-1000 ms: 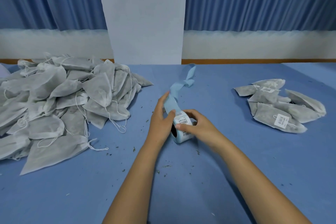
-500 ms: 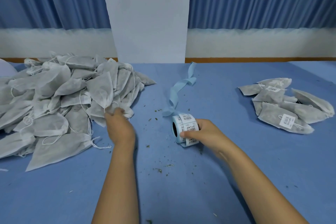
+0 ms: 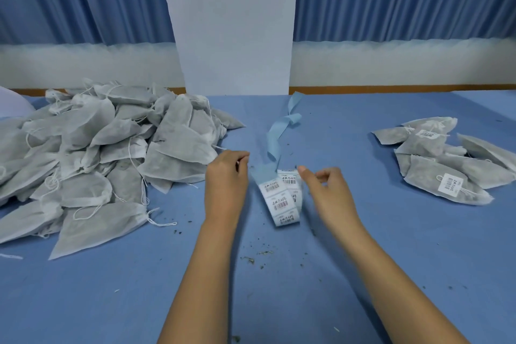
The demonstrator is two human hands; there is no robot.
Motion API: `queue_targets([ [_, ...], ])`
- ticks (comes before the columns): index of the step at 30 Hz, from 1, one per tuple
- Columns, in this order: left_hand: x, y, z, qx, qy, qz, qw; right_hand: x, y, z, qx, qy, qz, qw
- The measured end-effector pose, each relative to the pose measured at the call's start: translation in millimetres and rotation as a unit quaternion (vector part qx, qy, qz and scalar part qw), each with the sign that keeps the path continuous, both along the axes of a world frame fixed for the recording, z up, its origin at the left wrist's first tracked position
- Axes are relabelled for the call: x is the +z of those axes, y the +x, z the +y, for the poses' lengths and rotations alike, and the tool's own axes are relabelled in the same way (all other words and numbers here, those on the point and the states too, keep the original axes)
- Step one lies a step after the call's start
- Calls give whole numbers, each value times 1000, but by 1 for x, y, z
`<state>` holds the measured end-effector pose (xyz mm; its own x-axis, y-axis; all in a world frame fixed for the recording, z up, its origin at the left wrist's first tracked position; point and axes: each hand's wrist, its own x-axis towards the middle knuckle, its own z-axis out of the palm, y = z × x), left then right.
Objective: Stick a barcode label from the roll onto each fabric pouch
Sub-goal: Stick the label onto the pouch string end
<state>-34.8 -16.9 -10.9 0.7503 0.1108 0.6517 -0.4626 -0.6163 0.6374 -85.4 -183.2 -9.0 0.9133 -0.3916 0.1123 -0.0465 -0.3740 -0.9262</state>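
Observation:
The barcode label roll (image 3: 290, 186) lies on the blue table (image 3: 279, 288) between my hands. A length of white labels (image 3: 279, 204) on blue backing is unwound from it toward me. My left hand (image 3: 226, 184) is just left of the roll, its curled fingertips pinching the edge of the backing strip (image 3: 258, 172). My right hand (image 3: 328, 193) hovers just right of the roll, blurred, fingers loosely curled, thumb tip by the roll's top. The unlabelled fabric pouches (image 3: 97, 162) lie in a heap at left. Labelled pouches (image 3: 444, 167) lie at right.
A curl of spent blue backing (image 3: 282, 126) trails from the roll toward the white pillar (image 3: 234, 36) at the table's far edge. Dark crumbs (image 3: 251, 258) are scattered on the cloth in front of my arms. Blue curtains hang behind.
My left hand left the pouch heap empty and came back to the roll. My right hand let go of the roll, and a length of labels is now unwound.

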Motion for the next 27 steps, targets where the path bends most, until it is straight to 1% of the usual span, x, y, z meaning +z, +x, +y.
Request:
queue_targets([
  [1,2,-2,-3,-8,-6,-9,1000,3,-1,1,-7,-52,-55,997],
  [2,3,-4,-4,-16,-14,-14,1000,7,-2,3,16,-96,-117,988],
  [3,5,-7,-5,-22,-24,-19,999,11,-2,7,58,-131,-167,975],
  [4,6,-9,-6,-25,-33,-28,999,15,-1,11,106,-160,-197,962],
  [6,10,-14,-7,-32,-32,-62,997,22,6,24,167,-214,-209,939],
  [8,16,-19,-9,-60,-27,-106,992,31,13,40,187,-236,-207,931],
  [9,18,-20,-9,-76,-27,-130,988,35,16,46,191,-226,-204,933],
  [11,20,-20,-6,-85,-37,-175,980,43,23,53,229,-156,-178,944],
  [12,21,-19,-4,-79,-55,-188,977,47,25,54,264,-121,-157,944],
  [14,21,-18,-2,-75,-89,-200,973,53,28,55,326,-98,-133,931],
  [16,21,-20,-2,-82,-95,-216,968,55,30,55,345,-91,-131,925],
  [18,21,-20,0,-89,-102,-221,966,56,32,52,333,-41,-131,933],
  [20,20,-16,6,-102,-95,-178,974,56,35,47,301,22,-141,943],
  [22,19,-14,11,-127,-59,-79,987,57,35,40,281,85,-160,942],
  [24,17,-14,11,-152,-74,0,986,58,35,36,275,131,-171,937],
  [25,17,-14,10,-157,-95,13,983,58,34,34,271,142,-174,936],
  [27,19,-15,10,-149,-125,3,981,58,32,30,257,147,-180,938],
])
